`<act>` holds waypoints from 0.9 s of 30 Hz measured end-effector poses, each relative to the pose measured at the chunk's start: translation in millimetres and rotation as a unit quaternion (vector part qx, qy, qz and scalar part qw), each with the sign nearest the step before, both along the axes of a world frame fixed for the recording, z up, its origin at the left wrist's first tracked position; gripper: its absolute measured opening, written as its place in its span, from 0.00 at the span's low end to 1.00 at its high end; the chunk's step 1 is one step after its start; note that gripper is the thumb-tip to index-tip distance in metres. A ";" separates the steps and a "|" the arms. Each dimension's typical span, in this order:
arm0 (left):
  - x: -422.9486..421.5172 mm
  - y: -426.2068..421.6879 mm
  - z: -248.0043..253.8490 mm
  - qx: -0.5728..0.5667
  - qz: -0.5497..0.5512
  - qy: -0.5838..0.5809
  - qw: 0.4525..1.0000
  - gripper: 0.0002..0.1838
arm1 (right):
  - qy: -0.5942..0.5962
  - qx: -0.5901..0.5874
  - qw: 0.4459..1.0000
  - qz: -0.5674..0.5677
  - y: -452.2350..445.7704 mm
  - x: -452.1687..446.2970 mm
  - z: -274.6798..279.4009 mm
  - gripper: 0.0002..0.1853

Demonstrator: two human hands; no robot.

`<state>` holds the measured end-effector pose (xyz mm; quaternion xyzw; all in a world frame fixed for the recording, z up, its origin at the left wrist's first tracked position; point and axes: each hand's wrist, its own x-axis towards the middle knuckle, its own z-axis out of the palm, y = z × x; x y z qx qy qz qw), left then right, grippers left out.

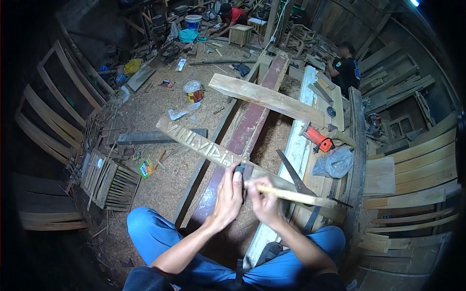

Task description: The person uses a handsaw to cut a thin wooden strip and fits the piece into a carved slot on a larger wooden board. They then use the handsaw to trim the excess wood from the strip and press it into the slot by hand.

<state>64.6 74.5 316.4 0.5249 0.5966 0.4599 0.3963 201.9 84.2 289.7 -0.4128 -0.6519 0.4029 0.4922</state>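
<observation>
A long wooden board (196, 143) with carved raised letters reading roughly "VINI.VIDI" lies slanted across the bench beams. My left hand (227, 196) rests at the board's near edge, its fingers closed around a small dark block-like piece (240, 168), whose lower part is hidden. Close beside it, my right hand (264, 206) is wrapped around a pale wooden handle (301, 196) that sticks out to the right. Whether the dark piece between the hands joins this handle, I cannot tell. Past the right hand, a dark saw-like blade (293, 172) leans over the beams.
A thick plank (264, 99) crosses the maroon beam (252, 126). To the right are an orange power tool (316, 139) and a clear plastic bag (335, 162). A paint can (193, 91) and slatted stool (114, 182) stand left. Two people (347, 68) work further back.
</observation>
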 end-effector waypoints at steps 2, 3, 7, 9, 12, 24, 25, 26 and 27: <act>7.4 -6.9 -4.5 -0.003 -0.006 0.006 1.000 0.23 | 0.061 -0.045 0.996 -0.040 17.4 4.8 -1.9 0.06; 10.0 -7.7 -5.5 0.000 -0.008 0.013 1.000 0.23 | 0.059 -0.083 0.994 -0.034 15.5 7.8 1.6 0.06; -3.4 -4.6 -0.8 -0.004 -0.001 0.040 0.999 0.24 | -0.059 0.024 0.998 -0.002 -4.3 -2.9 -4.8 0.07; 6.6 -9.4 -6.8 0.007 -0.002 0.011 1.000 0.24 | 0.120 -0.080 0.989 -0.034 12.6 -0.6 -9.1 0.08; 4.0 -3.5 -10.3 0.031 0.006 0.019 0.999 0.23 | 0.004 -0.062 0.997 -0.037 -3.2 3.1 -1.5 0.08; 6.2 -3.4 -4.7 0.024 0.014 0.036 0.999 0.25 | 0.011 -0.059 0.997 -0.038 11.9 1.5 -5.8 0.08; 9.1 -4.0 -5.0 0.055 0.018 0.048 0.997 0.25 | 0.019 -0.064 0.996 -0.055 18.6 4.5 -0.6 0.08; 8.6 -3.5 -3.4 0.028 0.014 0.028 0.999 0.25 | 0.035 -0.063 0.996 -0.052 14.6 2.5 -0.3 0.08; 6.3 -4.1 -3.1 0.028 0.016 0.028 0.999 0.25 | 0.035 -0.055 0.998 -0.014 4.3 0.6 -0.4 0.08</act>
